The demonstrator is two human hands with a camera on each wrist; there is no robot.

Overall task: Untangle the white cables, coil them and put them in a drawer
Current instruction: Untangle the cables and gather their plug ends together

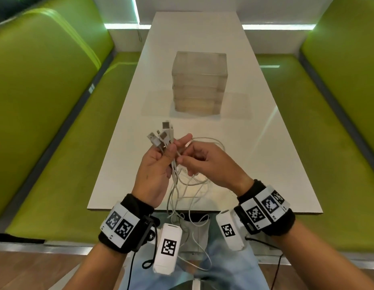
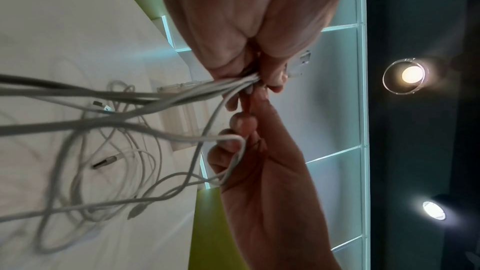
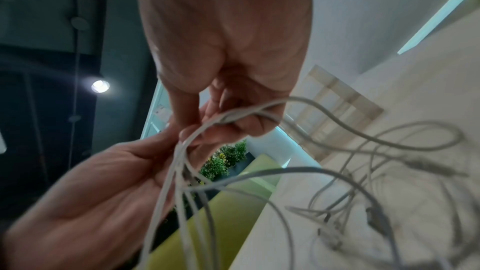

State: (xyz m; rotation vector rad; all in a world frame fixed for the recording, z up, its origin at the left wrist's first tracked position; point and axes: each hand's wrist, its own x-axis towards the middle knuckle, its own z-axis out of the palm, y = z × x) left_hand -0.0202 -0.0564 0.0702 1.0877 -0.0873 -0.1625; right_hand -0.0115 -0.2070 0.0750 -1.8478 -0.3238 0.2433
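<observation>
Two hands working a bundle of white cables above the near end of a white table.
The left hand [image 1: 154, 170] grips the white cables [image 1: 175, 181] just below their plugs [image 1: 161, 135]; the right hand [image 1: 209, 162] pinches one strand beside it. Loose loops trail over the table's [image 1: 255, 164] near edge. A clear drawer unit [image 1: 199, 81] stands at mid-table.

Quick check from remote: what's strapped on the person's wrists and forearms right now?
Both bare hands, left hand and right hand, have black wristbands with white square-code tags, a white tagged camera pod beneath each, and thin black leads trailing off. No sleeves or gloves.
</observation>
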